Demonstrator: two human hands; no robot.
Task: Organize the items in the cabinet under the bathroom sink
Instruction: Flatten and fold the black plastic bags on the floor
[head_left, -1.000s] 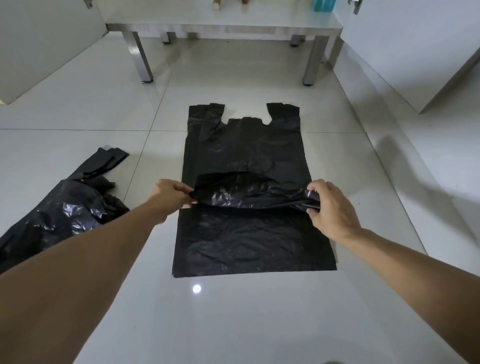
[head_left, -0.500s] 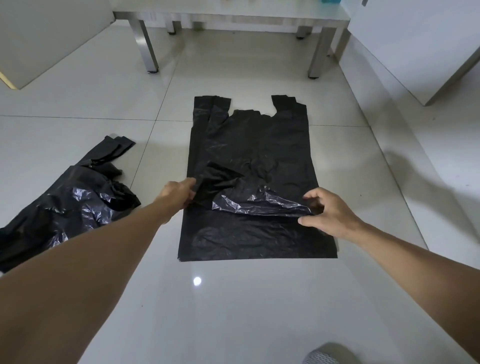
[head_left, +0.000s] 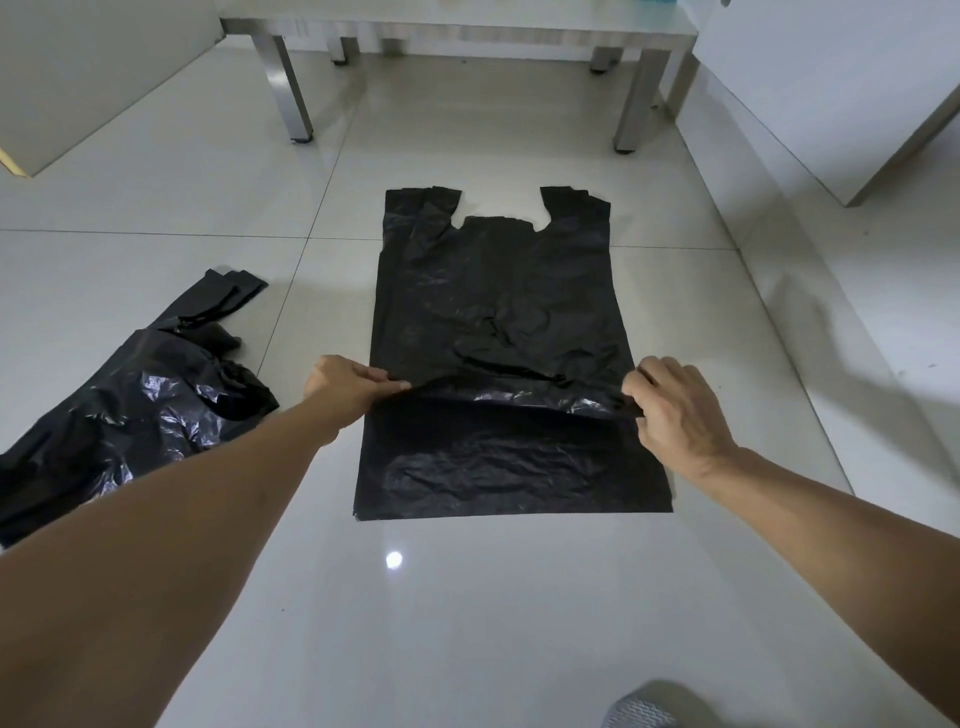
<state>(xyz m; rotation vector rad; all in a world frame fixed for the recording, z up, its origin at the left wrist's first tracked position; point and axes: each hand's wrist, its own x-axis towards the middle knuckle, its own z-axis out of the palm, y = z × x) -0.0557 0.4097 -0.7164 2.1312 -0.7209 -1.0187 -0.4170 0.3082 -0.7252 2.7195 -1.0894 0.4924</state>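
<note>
Flat black plastic T-shirt bag (head_left: 498, 322) lies spread on the glossy tiled floor (head_left: 467, 623), left hand (head_left: 345, 387) and right hand (head_left: 675, 410) each pinching a side edge mid-length, likely to keep the fold square; second crumpled black bag (head_left: 130, 405) waits left.

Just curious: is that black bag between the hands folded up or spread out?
Mostly spread out. The bag lies flat on the floor, handles away; the left hand and right hand pinch up a ridge across it.
</note>
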